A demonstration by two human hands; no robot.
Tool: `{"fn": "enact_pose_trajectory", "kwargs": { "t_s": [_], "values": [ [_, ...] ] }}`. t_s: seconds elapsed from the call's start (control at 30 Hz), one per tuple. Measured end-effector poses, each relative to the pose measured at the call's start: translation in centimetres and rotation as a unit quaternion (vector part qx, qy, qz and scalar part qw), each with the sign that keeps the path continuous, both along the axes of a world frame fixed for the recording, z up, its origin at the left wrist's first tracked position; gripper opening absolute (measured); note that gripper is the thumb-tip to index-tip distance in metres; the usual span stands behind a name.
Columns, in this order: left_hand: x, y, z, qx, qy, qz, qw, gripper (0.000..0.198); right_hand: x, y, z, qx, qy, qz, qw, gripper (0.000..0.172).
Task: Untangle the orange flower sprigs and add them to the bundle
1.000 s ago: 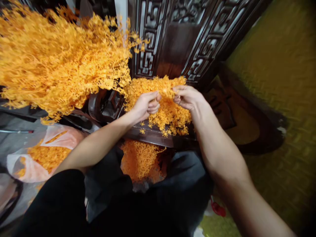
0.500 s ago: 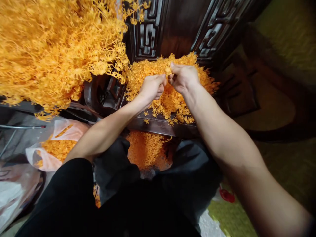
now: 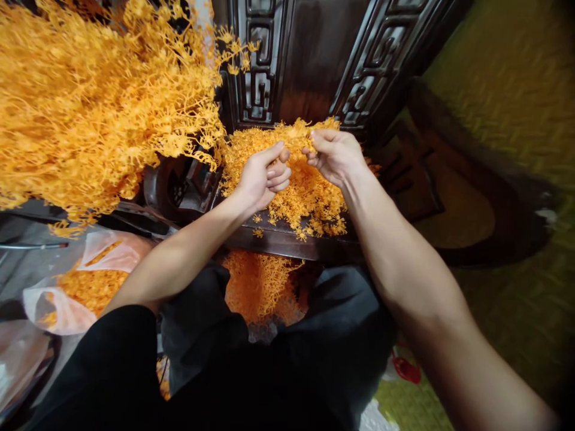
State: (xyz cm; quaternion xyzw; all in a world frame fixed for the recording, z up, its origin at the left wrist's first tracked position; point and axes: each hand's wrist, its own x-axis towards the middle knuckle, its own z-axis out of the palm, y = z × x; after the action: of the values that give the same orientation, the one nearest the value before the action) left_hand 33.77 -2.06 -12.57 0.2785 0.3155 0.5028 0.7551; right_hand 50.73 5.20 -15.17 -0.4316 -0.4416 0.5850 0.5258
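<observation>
A heap of small orange plastic flower pieces [image 3: 305,194] with thin spidery petals covers part of the dark wooden seat [image 3: 287,236]. Over this heap, my left hand [image 3: 266,176] is closed, its thumb by the curled index finger; anything in the pinch is too small to make out. My right hand [image 3: 336,154] pinches a small orange flower piece [image 3: 309,142] between thumb and fingertips, just above the back of the heap. The hands are a short distance apart. A few loose pieces lie at the seat's front edge.
A large bundle of orange branching sprays [image 3: 99,114] fills the upper left. Behind the seat stands a carved wooden backrest [image 3: 309,60]. A plastic bag [image 3: 58,311] holding orange pieces lies on the floor at left. More orange pieces [image 3: 256,284] hang between my knees.
My hands, close together before, have drawn apart, with the left moving left and its thumb lifting. The whole view has shifted slightly as the head moved.
</observation>
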Motion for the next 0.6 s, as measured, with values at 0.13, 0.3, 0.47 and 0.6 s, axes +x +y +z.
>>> {"fn": "enact_pose_trajectory", "kwargs": {
  "t_s": [0.13,0.3,0.47,0.6],
  "values": [
    [-0.4,0.3,-0.2,0.025,0.010,-0.016,1.000,0.035,0.9,-0.4,-0.4,0.028,-0.001,0.030,0.999,0.025],
    [-2.2,0.9,-0.4,0.057,0.020,0.011,0.998,0.035,2.5,-1.0,-1.3,0.038,0.023,0.023,0.999,0.038],
    [-3.3,0.8,-1.3,0.085,0.029,-0.013,0.996,0.032,3.9,-0.6,-2.5,0.046,0.032,-0.054,0.997,0.046],
    [-2.6,0.3,-2.0,0.101,0.028,-0.060,0.993,0.030,2.5,-1.3,-2.2,0.127,-0.092,-0.048,0.986,0.057]
  ]
}}
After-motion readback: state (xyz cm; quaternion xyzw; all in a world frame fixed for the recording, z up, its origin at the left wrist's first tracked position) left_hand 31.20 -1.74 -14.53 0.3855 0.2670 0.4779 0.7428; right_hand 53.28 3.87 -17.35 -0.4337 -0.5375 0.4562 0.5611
